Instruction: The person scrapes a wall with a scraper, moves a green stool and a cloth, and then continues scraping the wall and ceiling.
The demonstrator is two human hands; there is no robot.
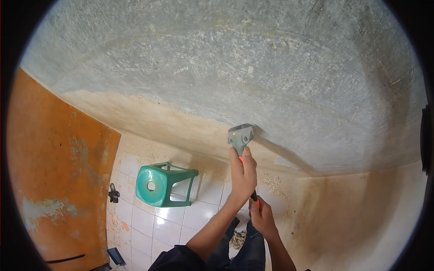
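Observation:
A scraper [241, 135] with a wide grey head and a black and red handle is held against the wall, its blade at the border between the bare grey surface [271, 77] and the cream paint [181, 124]. Near the scraper's head, my left hand [243, 174] is wrapped round the upper handle. My right hand [262, 214] grips the lower end of the same handle. The fingers of both hands are closed on it.
A green plastic stool [158, 186] stands on the white tiled floor [167, 230] at the left. Paint flakes [275, 185] lie along the wall's foot. An orange wall [63, 167] rises at the far left, with a dark blue object [116, 256] near its base.

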